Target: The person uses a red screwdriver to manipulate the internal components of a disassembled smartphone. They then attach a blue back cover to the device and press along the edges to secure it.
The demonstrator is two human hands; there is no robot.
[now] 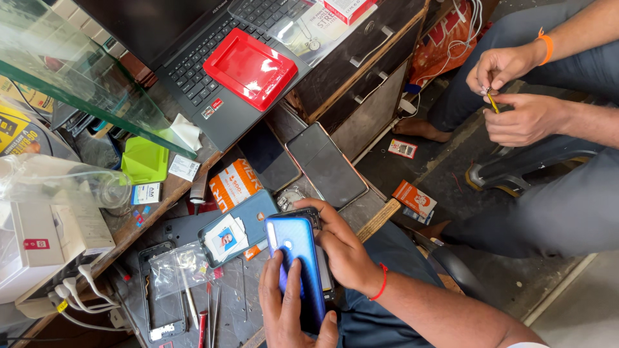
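Mid-repair at the near edge of a cluttered table [371,222]: blue phone back cover [298,267] pinned under left hand [293,309], right hand [342,248] clamped on the phone body beneath. Looks like separating or seating the cover; next move likely needs careful, even prying along the seam.

you're holding a glossy blue phone back [298,264], smooth and shining. beside it a matt teal case [242,225] is lying on the worn wooden bench [377,216]; the red plastic tray [250,67] is gleaming.
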